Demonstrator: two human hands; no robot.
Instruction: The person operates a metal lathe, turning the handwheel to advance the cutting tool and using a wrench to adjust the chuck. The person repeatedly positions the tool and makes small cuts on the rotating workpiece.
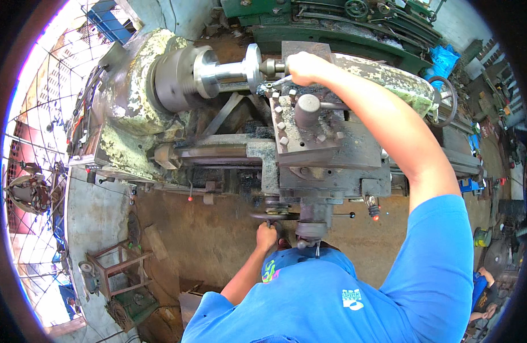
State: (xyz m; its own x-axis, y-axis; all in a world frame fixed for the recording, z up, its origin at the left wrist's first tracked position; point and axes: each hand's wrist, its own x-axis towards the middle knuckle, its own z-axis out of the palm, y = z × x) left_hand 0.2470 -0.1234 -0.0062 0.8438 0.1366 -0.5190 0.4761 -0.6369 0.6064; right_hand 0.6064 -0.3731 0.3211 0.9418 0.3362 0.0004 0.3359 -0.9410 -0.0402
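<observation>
I stand at a worn metal lathe (132, 114). A shiny stepped steel workpiece (226, 71) is held in the chuck (172, 77) and runs to the right. My right hand (302, 67) reaches over the square tool post (306, 123) and is closed around a small tool or handle just past the workpiece's flanged end. My left hand (267, 235) is low, gripping the blurred carriage handwheel (272, 216) on the apron. My blue shirt (343, 297) fills the lower frame.
A green machine (343, 28) stands behind the lathe. A small metal stand (117, 266) and scrap sit on the dirt floor at lower left. Window grilles (40, 131) curve along the left. Another person (483, 288) crouches at lower right among clutter.
</observation>
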